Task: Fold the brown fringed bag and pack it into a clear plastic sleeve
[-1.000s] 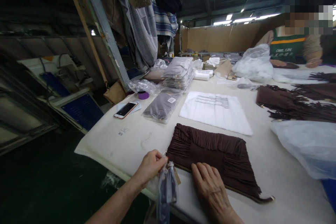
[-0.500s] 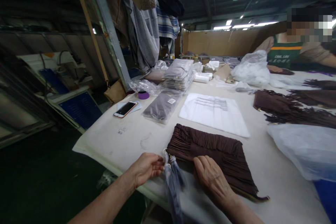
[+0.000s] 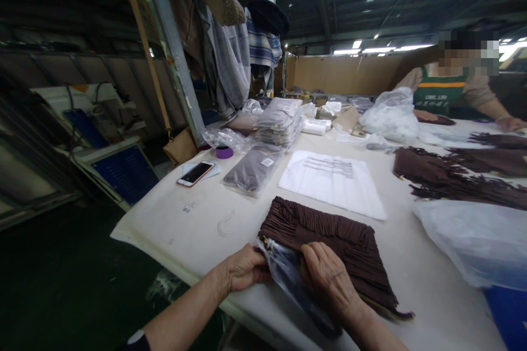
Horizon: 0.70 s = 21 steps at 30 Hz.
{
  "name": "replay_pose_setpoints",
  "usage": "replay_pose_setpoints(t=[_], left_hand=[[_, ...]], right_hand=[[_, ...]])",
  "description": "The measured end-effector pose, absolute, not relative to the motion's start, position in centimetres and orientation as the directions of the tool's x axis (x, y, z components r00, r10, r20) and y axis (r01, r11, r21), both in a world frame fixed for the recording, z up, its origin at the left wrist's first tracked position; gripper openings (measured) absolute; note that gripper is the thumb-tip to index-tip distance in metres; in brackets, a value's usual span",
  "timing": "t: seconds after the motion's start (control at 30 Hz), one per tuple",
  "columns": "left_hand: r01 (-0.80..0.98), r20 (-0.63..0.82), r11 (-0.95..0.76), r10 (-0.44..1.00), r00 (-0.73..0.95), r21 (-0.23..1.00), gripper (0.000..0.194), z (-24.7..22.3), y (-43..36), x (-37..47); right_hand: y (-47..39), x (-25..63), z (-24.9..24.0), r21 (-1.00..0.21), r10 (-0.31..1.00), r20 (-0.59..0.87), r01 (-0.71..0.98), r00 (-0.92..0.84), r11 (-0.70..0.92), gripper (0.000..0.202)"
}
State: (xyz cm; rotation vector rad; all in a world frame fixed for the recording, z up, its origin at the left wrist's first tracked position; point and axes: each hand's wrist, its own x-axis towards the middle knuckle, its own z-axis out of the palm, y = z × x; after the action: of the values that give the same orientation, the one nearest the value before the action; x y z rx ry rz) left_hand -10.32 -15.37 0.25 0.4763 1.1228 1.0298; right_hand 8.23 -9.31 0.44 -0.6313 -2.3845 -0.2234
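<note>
A dark brown ruched pouch (image 3: 329, 236) lies on the table in front of me, a gold zip along its near edge. From its left corner trails a dark strap in a clear plastic sleeve (image 3: 288, 271), slanting down under my right hand. My left hand (image 3: 248, 267) is closed at the sleeve's upper end, beside the corner; its fingertips are partly hidden. My right hand (image 3: 329, 279) has curled fingers gripping the pouch's near edge, its thumb out of sight and the sleeve passing beneath the palm.
Beyond the pouch lie a white sheet (image 3: 331, 184) and a bagged grey item (image 3: 253, 170). A phone (image 3: 195, 173), purple tape roll (image 3: 224, 152) and stacked packages (image 3: 280, 120) sit at left and back. Brown fringed pieces (image 3: 448, 170) and plastic (image 3: 473, 241) are right. A co-worker (image 3: 440, 90) stands across.
The plastic-sleeved strap has swung right, from hanging over the table edge to lying under my right hand. My left hand has moved slightly right, closer to the pouch. The co-worker's arm has shifted.
</note>
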Motion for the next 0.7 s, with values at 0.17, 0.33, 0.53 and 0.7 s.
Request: replay_pose_setpoints(t=[0.17,0.33,0.53,0.7], left_hand=[[-0.483,-0.447,0.437,0.889,0.103,0.758,0.034,-0.1,-15.4,-10.3],[-0.536,-0.394,0.395,0.911,0.124,0.746,0.028,-0.1,-15.9,-10.3],[-0.583,-0.357,0.356,0.927,0.117,0.731,0.026,0.7,-16.9,-10.5],[-0.576,-0.384,0.382,0.915,0.126,0.723,0.028,0.9,-17.5,-11.3]], right_hand=[[-9.6,8.3,1.0,-0.068,0.428,0.607,0.493,-0.669,0.867,0.02],[-11.5,8.9,0.3,-0.219,0.493,0.606,0.466,-0.624,0.858,0.02],[-14.2,8.3,-1.6,-0.458,0.6,0.464,0.403,-0.652,0.792,0.018],[-14.8,6.8,-1.2,-0.437,0.643,0.474,0.473,-0.601,0.765,0.013]])
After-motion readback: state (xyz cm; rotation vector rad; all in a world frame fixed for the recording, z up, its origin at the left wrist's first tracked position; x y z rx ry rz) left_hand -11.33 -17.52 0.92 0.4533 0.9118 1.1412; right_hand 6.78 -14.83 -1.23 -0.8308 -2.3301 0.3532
